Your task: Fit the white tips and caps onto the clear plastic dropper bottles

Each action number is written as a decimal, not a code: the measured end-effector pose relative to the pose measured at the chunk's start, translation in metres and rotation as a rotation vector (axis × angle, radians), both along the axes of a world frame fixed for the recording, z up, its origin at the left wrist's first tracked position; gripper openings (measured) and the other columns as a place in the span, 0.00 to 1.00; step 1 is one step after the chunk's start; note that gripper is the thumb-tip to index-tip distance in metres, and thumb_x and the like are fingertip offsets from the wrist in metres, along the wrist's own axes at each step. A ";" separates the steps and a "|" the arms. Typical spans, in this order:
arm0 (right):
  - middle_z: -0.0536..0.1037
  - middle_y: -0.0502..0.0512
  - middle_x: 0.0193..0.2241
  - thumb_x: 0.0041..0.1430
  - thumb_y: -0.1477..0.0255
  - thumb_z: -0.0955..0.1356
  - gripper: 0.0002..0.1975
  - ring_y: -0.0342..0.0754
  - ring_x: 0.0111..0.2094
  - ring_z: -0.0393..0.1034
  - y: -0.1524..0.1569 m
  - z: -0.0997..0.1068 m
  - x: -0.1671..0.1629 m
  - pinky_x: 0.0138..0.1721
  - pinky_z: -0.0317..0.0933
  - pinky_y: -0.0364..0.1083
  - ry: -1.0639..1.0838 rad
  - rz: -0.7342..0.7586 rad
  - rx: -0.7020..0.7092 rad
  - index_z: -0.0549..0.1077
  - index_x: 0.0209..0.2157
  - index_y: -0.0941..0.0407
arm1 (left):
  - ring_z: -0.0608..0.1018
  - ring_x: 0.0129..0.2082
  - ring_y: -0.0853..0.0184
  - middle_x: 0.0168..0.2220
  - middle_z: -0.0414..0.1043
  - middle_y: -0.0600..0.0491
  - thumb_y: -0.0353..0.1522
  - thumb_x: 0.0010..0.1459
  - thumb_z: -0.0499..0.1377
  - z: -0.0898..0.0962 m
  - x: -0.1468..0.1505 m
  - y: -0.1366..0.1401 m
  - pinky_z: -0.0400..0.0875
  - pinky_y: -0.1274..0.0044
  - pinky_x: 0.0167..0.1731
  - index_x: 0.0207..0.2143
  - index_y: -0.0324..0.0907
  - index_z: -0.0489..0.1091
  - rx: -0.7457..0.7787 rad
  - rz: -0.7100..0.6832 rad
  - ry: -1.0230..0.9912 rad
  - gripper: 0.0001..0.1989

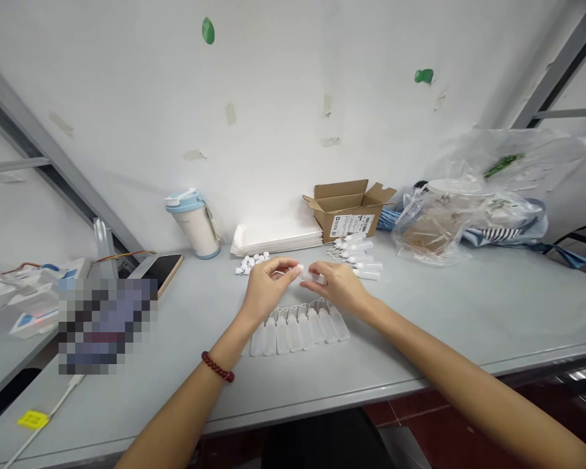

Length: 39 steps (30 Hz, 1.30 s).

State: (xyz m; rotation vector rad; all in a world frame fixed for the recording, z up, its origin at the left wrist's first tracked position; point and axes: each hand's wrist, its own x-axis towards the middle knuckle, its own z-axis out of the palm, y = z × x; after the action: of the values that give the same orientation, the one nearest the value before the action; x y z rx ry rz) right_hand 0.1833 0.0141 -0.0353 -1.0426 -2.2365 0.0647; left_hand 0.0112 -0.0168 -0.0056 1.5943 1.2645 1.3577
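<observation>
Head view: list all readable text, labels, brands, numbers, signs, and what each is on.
None legible.
White label on the box: print and barcode, too small to read.
Yellow tag on the cable: marks too blurred to read.
Green mark on the bag: cannot tell if it is lettering.
Bottles: no text visible.
</observation>
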 end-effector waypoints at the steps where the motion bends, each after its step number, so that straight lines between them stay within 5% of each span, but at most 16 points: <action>1: 0.75 0.52 0.25 0.54 0.65 0.69 0.10 0.40 0.19 0.61 0.000 0.000 0.000 0.23 0.48 0.41 -0.001 -0.006 -0.001 0.69 0.31 0.58 | 0.75 0.31 0.67 0.33 0.77 0.50 0.35 0.48 0.63 0.000 -0.001 0.001 0.72 0.76 0.31 0.31 0.39 0.75 -0.016 -0.005 -0.018 0.09; 23: 0.77 0.58 0.33 0.58 0.65 0.67 0.10 0.43 0.24 0.67 -0.002 0.000 -0.001 0.27 0.57 0.43 0.104 0.068 -0.081 0.70 0.37 0.58 | 0.69 0.20 0.73 0.24 0.73 0.54 0.36 0.44 0.65 0.011 -0.011 0.002 0.68 0.77 0.25 0.26 0.39 0.76 -0.178 -0.050 -0.024 0.09; 29: 0.77 0.58 0.31 0.59 0.69 0.66 0.09 0.44 0.23 0.66 -0.002 0.000 0.000 0.28 0.58 0.43 0.091 0.111 -0.052 0.71 0.39 0.59 | 0.71 0.22 0.71 0.25 0.73 0.53 0.36 0.45 0.64 0.010 -0.009 0.000 0.70 0.76 0.27 0.28 0.37 0.75 -0.218 -0.079 -0.003 0.11; 39: 0.75 0.56 0.26 0.58 0.71 0.66 0.09 0.45 0.25 0.66 0.000 0.003 0.002 0.29 0.57 0.43 0.105 0.122 -0.077 0.73 0.39 0.59 | 0.75 0.37 0.63 0.35 0.75 0.48 0.36 0.46 0.63 -0.001 -0.013 0.004 0.73 0.70 0.39 0.34 0.38 0.74 -0.058 -0.120 0.090 0.13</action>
State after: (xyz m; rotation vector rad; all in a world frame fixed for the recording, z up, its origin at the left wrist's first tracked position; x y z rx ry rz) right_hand 0.1857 0.0137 -0.0326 -0.9196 -2.2144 0.2541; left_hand -0.0018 -0.0129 -0.0066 1.6791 1.2291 1.1773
